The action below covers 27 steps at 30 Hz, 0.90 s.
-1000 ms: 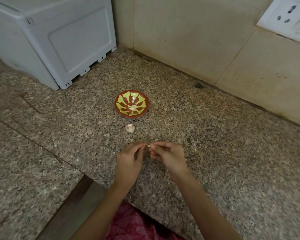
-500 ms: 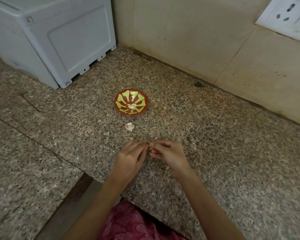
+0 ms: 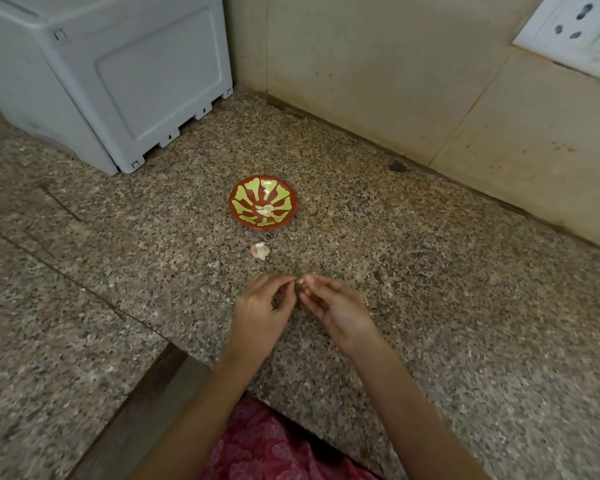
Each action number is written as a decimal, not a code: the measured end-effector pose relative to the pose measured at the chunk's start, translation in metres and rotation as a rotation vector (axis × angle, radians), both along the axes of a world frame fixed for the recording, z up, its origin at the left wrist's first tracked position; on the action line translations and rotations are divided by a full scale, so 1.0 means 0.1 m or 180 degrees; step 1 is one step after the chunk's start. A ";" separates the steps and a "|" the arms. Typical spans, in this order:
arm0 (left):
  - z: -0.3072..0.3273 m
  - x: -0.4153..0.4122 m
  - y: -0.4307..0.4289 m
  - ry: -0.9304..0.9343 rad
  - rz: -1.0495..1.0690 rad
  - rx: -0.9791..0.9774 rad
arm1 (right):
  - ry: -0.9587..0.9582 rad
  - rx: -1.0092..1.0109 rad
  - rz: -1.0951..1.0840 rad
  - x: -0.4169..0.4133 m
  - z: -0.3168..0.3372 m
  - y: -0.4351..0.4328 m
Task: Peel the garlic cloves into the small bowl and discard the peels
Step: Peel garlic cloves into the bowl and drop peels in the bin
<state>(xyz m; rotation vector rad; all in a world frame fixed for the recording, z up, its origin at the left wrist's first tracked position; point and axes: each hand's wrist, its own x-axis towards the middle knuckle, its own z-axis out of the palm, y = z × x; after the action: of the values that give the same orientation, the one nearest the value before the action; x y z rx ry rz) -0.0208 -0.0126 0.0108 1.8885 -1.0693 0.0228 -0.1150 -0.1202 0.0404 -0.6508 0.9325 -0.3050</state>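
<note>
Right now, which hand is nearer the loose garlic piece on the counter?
Left. The left hand is directly on the person's side of the garlic piece, fingertips close to it; the right hand is farther off to its right, pinching a small clove.

I was looking down at a speckled brown-and-grey granite counter [image 3: 447, 323] that ran back to a tiled wall [image 3: 378, 81]. A thin seam [image 3: 94, 292] crossed the stone on a slant at the left. The small bowl [image 3: 235, 202], red with yellow-green petal shapes, sat on the counter about midway between the front edge and the wall. Just in front of it, apart from it, a pale garlic piece [image 3: 260, 251] with a pinkish tint lay on the bare stone. A white plastic appliance [image 3: 118, 81] stood in the far left corner. A dark speck [image 3: 397, 165] sat close to the wall's foot, well right of the bowl.
</note>
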 end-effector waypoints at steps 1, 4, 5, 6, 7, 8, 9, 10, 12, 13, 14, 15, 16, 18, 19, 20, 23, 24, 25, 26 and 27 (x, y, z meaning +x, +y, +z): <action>0.00 0.01 0.00 0.0060 0.0030 -0.0006 | -0.0010 -0.0077 0.0037 0.00 0.00 -0.01; -0.01 0.06 -0.03 0.0130 0.0086 -0.0020 | -0.0037 -0.0247 0.0271 -0.01 0.03 -0.03; 0.00 0.07 -0.03 0.0134 0.0112 -0.0026 | -0.0038 -0.0261 0.0367 -0.02 0.04 -0.04; 0.00 0.09 -0.03 0.0143 0.0143 -0.0033 | -0.0042 -0.0255 0.0456 -0.03 0.05 -0.06; 0.01 0.10 -0.03 0.0159 0.0159 -0.0048 | -0.0050 -0.0236 0.0520 -0.03 0.06 -0.07; 0.02 0.12 -0.02 0.0174 0.0160 -0.0068 | -0.0059 -0.0208 0.0546 -0.04 0.07 -0.08; 0.02 0.12 -0.02 0.0172 0.0142 -0.0094 | -0.0066 -0.0179 0.0530 -0.05 0.08 -0.09; 0.03 0.12 -0.01 0.0140 0.0089 -0.0114 | -0.0072 -0.0157 0.0477 -0.05 0.09 -0.10; 0.04 0.09 0.02 0.0010 -0.0093 -0.0138 | -0.0068 -0.0188 0.0341 -0.05 0.10 -0.10; 0.04 0.08 0.03 -0.0050 -0.0184 -0.0152 | -0.0055 -0.0233 0.0292 -0.04 0.10 -0.10; 0.05 0.06 0.04 -0.0084 -0.0240 -0.0161 | -0.0041 -0.0289 0.0266 -0.04 0.10 -0.10; 0.05 0.05 0.04 -0.0094 -0.0268 -0.0166 | -0.0027 -0.0356 0.0256 -0.03 0.10 -0.10; 0.06 0.04 0.04 -0.0085 -0.0282 -0.0167 | -0.0019 -0.0423 0.0260 -0.02 0.10 -0.10; 0.07 0.03 0.05 -0.0051 -0.0303 -0.0158 | 0.0013 -0.0557 0.0276 -0.01 0.11 -0.09; 0.07 0.03 0.05 -0.0034 -0.0312 -0.0150 | 0.0038 -0.0627 0.0278 -0.01 0.11 -0.09; 0.07 0.03 0.05 -0.0010 -0.0317 -0.0138 | 0.0053 -0.0699 0.0285 0.00 0.10 -0.10; 0.05 0.04 0.06 0.0032 -0.0299 -0.0101 | 0.0058 -0.0849 0.0327 0.01 0.09 -0.10; 0.05 0.04 0.06 0.0026 -0.0299 -0.0095 | 0.0072 -0.0884 0.0323 0.01 0.09 -0.10; 0.05 0.04 0.07 0.0013 -0.0300 -0.0089 | 0.0087 -0.0917 0.0312 0.02 0.09 -0.09; 0.05 0.04 0.07 -0.0008 -0.0297 -0.0083 | 0.0102 -0.0947 0.0303 0.02 0.09 -0.09; 0.05 0.04 0.07 -0.0038 -0.0290 -0.0079 | 0.0112 -0.0968 0.0297 0.02 0.09 -0.08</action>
<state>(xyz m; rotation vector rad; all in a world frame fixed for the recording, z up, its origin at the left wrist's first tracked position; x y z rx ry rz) -0.0170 -0.0057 0.0160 1.8177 -1.1572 -0.0050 -0.1127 -0.1286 0.0490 -0.9787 0.8938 -0.3563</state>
